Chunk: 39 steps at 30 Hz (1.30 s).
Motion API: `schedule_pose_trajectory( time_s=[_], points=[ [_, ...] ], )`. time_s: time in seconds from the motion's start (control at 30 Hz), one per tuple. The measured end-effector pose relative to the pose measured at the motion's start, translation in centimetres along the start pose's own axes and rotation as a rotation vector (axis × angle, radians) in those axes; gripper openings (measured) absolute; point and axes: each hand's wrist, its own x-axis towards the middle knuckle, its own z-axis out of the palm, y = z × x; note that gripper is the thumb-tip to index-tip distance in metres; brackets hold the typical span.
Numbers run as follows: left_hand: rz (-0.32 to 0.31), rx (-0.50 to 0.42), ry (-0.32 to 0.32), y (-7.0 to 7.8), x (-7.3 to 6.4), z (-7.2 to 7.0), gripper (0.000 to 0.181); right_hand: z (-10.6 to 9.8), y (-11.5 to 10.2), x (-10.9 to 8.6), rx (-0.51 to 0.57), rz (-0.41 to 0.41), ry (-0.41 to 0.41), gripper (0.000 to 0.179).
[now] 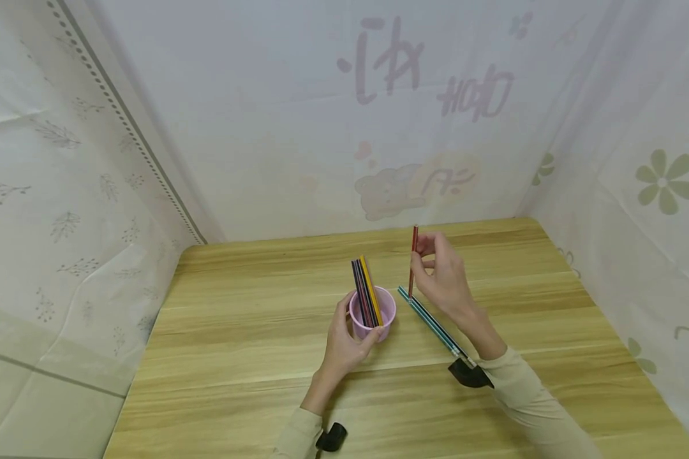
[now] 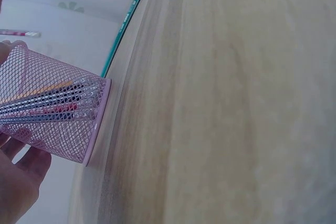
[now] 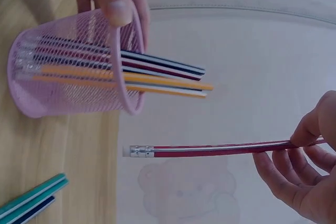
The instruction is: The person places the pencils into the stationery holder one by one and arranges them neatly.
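Note:
My left hand (image 1: pixel 344 347) holds a pink mesh pencil cup (image 2: pixel 63 72) around its side, with the thumb at the rim. Several pencils (image 3: pixel 163 62), dark, red and yellow, lean together inside the cup, eraser ends down. To the right of the cup, my right hand (image 1: pixel 446 277) pinches a red pencil (image 3: pixel 210 150) between thumb and fingers. That pencil stands nearly upright, its white eraser and silver band pointing down. Below it on the table lie teal pencils (image 1: pixel 434 325) and a dark one, side by side at a slant.
The wood-grain table (image 1: pixel 235 331) has its back edge against a pale printed cloth (image 1: pixel 298 159). Similar cloths hang at the left and right sides. Each wrist wears a black band (image 1: pixel 469 373), the right one close to the pencils' near ends.

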Motion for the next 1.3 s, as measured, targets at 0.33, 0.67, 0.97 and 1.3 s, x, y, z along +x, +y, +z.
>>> schedule_pose_trajectory(
  time_s=[0.33,0.67,0.97,1.3],
  points=[
    [0.001,-0.011,-0.006,0.2,0.0,0.0,0.086,1.4,-1.4,0.0,0.129,-0.115,0.087,0.028],
    [-0.002,-0.013,-0.015,-0.1,0.1,0.0,0.086,3.5,-1.0,-0.6,0.177,-0.090,0.013,0.028],
    [-0.034,-0.030,-0.029,-0.1,0.0,-0.1,0.087,5.4,-0.5,-1.1,0.194,-0.058,-0.057,0.027],
    [-0.004,-0.034,-0.037,0.1,0.0,-0.2,0.086,7.0,0.2,-1.8,0.146,0.000,-0.110,0.028]
  ],
)
